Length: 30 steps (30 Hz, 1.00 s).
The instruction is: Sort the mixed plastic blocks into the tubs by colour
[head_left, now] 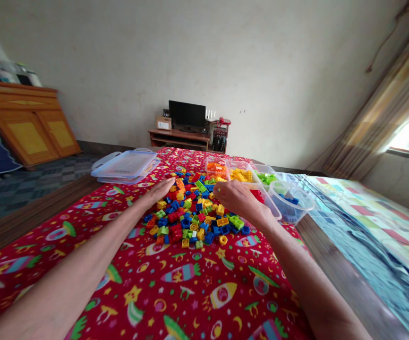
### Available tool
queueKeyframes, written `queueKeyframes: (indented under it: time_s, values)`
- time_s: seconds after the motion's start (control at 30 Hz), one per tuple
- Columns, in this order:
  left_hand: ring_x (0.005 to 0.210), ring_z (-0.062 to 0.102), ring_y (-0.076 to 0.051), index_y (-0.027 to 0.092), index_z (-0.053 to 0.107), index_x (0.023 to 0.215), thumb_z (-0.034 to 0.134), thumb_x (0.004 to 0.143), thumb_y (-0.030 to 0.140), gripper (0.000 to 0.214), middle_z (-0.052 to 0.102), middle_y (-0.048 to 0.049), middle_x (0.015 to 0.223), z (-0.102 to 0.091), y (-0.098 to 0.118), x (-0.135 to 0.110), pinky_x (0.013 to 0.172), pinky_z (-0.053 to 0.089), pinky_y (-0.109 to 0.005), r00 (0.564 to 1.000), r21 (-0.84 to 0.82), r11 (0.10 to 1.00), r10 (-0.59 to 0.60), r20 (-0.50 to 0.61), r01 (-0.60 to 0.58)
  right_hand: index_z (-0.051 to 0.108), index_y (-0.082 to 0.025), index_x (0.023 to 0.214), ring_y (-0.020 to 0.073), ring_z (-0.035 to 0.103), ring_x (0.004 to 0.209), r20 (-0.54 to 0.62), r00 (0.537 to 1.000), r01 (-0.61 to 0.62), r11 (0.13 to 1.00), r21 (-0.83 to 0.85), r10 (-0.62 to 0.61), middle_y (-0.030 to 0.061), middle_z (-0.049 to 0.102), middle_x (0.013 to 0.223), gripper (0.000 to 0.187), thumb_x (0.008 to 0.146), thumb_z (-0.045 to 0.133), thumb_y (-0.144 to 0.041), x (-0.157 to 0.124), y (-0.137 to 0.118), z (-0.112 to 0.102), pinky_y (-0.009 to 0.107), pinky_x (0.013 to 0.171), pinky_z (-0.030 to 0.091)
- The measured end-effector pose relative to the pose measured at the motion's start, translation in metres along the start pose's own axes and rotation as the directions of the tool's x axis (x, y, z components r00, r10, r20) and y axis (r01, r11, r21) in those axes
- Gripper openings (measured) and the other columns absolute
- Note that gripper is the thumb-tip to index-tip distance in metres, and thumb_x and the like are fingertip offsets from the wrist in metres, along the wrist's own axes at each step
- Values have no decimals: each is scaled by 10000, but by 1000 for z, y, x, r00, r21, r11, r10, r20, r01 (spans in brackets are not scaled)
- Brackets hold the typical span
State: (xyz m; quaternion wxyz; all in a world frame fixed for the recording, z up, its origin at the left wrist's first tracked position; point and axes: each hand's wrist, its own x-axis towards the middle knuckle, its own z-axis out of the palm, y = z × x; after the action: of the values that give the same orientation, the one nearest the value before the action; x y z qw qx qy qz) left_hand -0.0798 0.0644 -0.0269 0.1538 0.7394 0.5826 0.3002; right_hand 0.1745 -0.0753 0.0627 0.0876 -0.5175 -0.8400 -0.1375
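Observation:
A heap of small plastic bricks (190,215) in red, blue, yellow, green and orange lies on a red cloth printed with rockets (176,283). My left hand (159,191) rests flat on the heap's left edge, fingers stretched out. At the heap's right side my right hand (238,198) is curled, fingertips pinched over the bricks; what they hold, if anything, is hidden. Just beyond that hand stand clear tubs with orange bricks (216,168), yellow bricks (240,174), green bricks (266,178), red bricks (259,194) and a round tub of blue bricks (291,200).
Clear plastic lids (124,166) are stacked at the far left of the cloth. A wooden bed edge (335,264) runs along the right, with a patterned mattress beyond it. A low desk with a monitor (186,114) stands against the far wall, and a wooden cabinet (27,123) at left.

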Motion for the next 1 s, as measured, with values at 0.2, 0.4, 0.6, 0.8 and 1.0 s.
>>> queueKeyframes:
  time_s: [0.2, 0.4, 0.6, 0.8, 1.0]
  values:
    - [1308, 432, -241, 182, 423, 1382, 257, 893, 519, 617, 492, -88, 1412, -7, 36, -14, 1056, 355, -406, 977, -479, 857, -113, 182, 188, 638, -142, 866, 102, 399, 527, 40, 999, 29, 999, -18, -29, 57, 597, 690, 240, 900, 401, -157, -1, -8, -2, 281, 514, 217]
    - [1364, 355, -251, 263, 550, 1291, 386, 860, 544, 540, 462, -14, 1436, 3, 70, -24, 1103, 310, -385, 990, -509, 861, 81, 116, -11, 632, -143, 935, 110, 497, 582, 108, 994, -31, 1000, 4, 31, 72, 631, 748, 254, 920, 381, -173, -3, -18, -7, 258, 541, 261]
    - [1334, 404, -228, 188, 504, 1337, 273, 909, 530, 595, 491, -79, 1406, 0, 88, -27, 1130, 263, -384, 939, -590, 804, 257, 230, -75, 618, -142, 899, 141, 562, 628, 71, 994, 86, 996, 33, -88, 77, 649, 764, 266, 923, 354, -157, -4, -39, 1, 253, 561, 335]
    - [1320, 424, -236, 132, 492, 1337, 321, 904, 489, 586, 500, -129, 1393, -22, 73, -22, 1120, 275, -395, 989, -539, 837, 141, 48, -93, 569, -177, 1141, 247, 517, 1140, -189, 789, 600, 800, 31, -584, 160, 565, 1240, 362, 967, 350, -408, -20, -97, 39, 393, 878, 440]
    - [1270, 480, -238, 77, 468, 1345, 336, 925, 442, 572, 509, -166, 1375, -20, 50, -16, 1070, 342, -374, 995, -394, 918, 76, 59, -46, 485, -284, 1315, 255, 291, 1371, -154, 665, 725, 681, -103, -731, 70, 396, 1462, 381, 983, 313, -356, -21, -105, 72, 559, 1092, 225]
